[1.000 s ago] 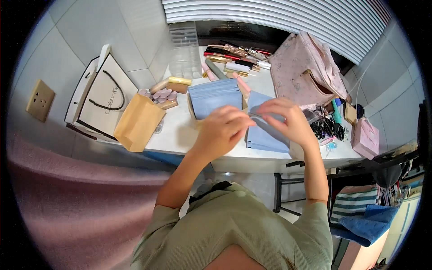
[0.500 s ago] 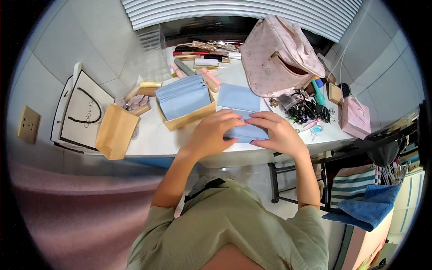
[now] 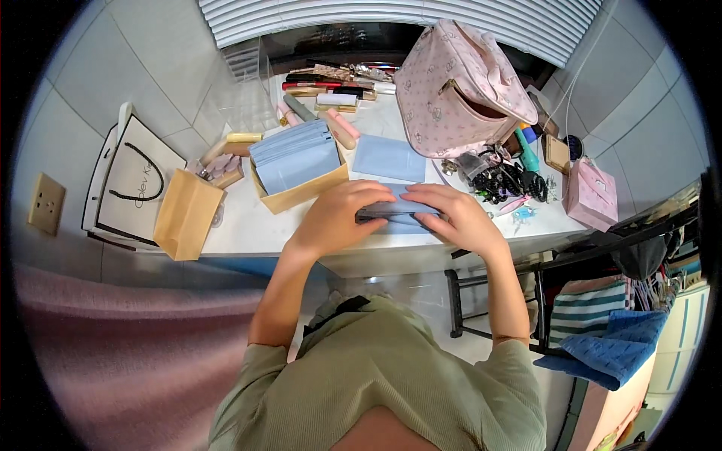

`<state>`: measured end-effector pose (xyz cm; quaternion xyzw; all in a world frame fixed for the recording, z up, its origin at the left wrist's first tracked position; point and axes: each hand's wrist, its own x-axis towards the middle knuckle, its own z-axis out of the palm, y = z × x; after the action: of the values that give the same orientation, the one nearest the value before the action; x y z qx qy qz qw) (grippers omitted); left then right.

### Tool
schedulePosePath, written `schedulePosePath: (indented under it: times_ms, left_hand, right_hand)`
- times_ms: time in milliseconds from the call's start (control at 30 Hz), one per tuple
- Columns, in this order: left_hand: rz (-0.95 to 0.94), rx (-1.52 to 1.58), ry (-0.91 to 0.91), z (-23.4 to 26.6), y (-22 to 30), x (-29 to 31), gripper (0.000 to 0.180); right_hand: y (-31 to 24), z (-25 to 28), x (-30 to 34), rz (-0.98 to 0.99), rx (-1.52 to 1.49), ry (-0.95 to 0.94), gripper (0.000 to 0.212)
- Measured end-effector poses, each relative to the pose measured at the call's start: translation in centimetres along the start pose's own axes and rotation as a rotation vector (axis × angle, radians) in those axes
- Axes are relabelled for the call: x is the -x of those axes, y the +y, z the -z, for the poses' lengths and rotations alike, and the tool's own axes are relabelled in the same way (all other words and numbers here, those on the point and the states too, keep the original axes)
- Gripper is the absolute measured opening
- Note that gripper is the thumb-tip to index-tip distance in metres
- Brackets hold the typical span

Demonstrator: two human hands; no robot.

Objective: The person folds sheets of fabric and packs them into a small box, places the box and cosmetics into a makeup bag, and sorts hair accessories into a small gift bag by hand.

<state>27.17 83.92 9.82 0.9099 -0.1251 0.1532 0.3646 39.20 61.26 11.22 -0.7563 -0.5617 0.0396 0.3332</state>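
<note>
The left hand [image 3: 340,216] and the right hand [image 3: 462,219] have a blue stack [image 3: 397,213] between them, over the front of the white surface [image 3: 244,229]. Each grip is partly closed, with the thumb in front and the fingers on top, and each has hold of one end. A flat blue sheet [image 3: 389,159] lies just behind the hands. To the left, near the left hand, sits a tan box [image 3: 307,197] full of blue packets [image 3: 297,159]. Past it are a tan lid [image 3: 188,214] and a white paper bag [image 3: 139,169]. A big pink bag [image 3: 455,101] fills the back right. In front of it is a messy black pile [image 3: 502,180], near the right hand, and then a small pink box [image 3: 591,197]. Lots of makeup tubes [image 3: 331,83] crowd the back.
</note>
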Motion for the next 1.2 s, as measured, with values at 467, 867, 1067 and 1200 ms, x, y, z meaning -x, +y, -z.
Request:
schedulePosePath:
  times_ms: [467, 867, 1067, 1200]
  left_hand:
    - [-0.055, -0.030, 0.241, -0.8, 0.7, -0.9, 0.025]
    - [0.037, -0.118, 0.410, 2.0, 3.0, -0.5, 0.026]
    - [0.047, -0.153, 0.576, 5.9, 3.1, 0.8, 0.022]
    - [-0.022, -0.175, 0.667, 8.6, 2.5, 1.7, 0.023]
  right_hand:
    - [-0.9, 0.4, -0.8, 0.009, 0.098, 0.150, 0.026]
    - [-2.7, 1.2, -3.4, 0.035, 0.128, 0.321, 0.018]
    - [-5.2, 0.9, -7.1, 0.110, 0.080, 0.306, 0.019]
    - [-6.0, -0.1, -10.1, 0.156, -0.002, 0.280, 0.021]
